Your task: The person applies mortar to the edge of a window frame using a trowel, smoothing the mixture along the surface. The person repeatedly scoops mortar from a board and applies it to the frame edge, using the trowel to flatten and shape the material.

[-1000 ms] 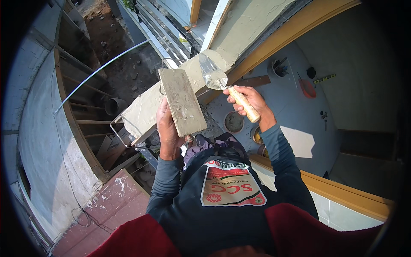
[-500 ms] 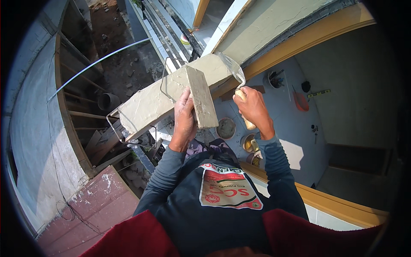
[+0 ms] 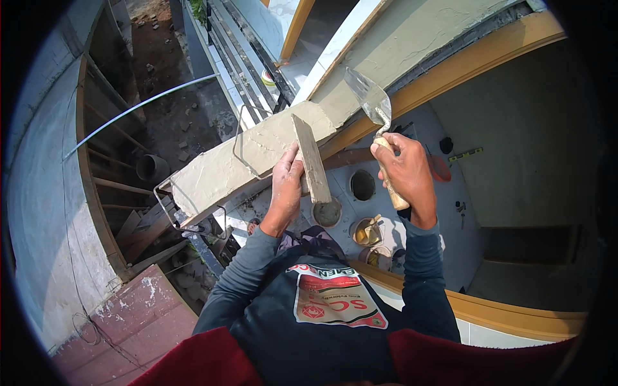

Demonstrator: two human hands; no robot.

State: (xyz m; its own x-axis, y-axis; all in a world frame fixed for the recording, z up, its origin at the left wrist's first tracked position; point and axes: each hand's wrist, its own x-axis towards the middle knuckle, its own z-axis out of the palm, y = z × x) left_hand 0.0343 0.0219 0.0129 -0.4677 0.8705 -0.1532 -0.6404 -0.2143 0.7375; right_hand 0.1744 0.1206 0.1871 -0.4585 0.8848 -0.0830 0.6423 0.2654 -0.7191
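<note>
My left hand (image 3: 284, 192) grips a plastering float (image 3: 311, 159), whose flat board stands almost edge-on above the front side of a plastered ledge (image 3: 222, 161). In my right hand (image 3: 409, 172), the fingers wrap the wooden handle of a trowel (image 3: 369, 96). Its metal blade points away from me, over the joint between the ledge and the longer plastered strip (image 3: 412, 48) beyond; whether it touches the plaster I cannot tell. Grey-beige wet plaster coats the ledge, with trowel ridges showing. Bent metal rod clamps (image 3: 235, 145) straddle the ledge.
Below, on the tiled floor, are a bucket of mortar (image 3: 327, 212), a dark-mouthed bucket (image 3: 362, 185) and a bucket with yellow things (image 3: 367, 231). A spirit level (image 3: 465, 154) lies farther right. A pale pipe (image 3: 138, 109) crosses a drop at left. An orange-brown frame (image 3: 476, 56) edges the opening.
My right hand has moved right with the trowel, its blade now away from the ledge's end. The float has turned more edge-on in my left hand. The whole view has shifted slightly.
</note>
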